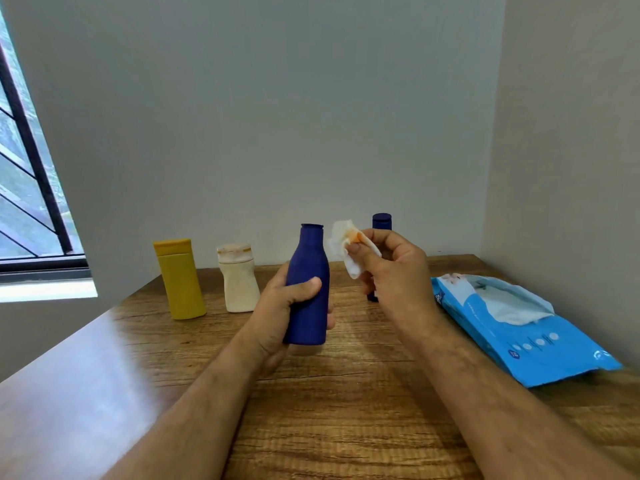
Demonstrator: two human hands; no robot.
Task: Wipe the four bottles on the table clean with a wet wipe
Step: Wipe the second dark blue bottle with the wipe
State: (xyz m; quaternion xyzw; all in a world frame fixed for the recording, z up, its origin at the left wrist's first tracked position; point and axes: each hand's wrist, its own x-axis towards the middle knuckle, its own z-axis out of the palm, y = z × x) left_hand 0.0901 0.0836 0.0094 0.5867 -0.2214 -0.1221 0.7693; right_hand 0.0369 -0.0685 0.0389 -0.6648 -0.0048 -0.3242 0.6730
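My left hand [280, 306] grips a dark blue bottle [309, 271] upright, lifted a little above the wooden table [329, 410]. To its right my right hand [391, 271] pinches a crumpled white wet wipe [341, 245] with an orange stain on it, near the bottle's neck but apart from it. A yellow bottle [180, 278] and a cream bottle [239, 278] with brownish marks on its cap stand at the back left. A second dark blue bottle [382, 221] stands behind my right hand, mostly hidden.
A blue pack of wet wipes [519, 334] lies open at the right with a white wipe sticking out. Walls close the back and right sides. A barred window [31, 202] is at the left.
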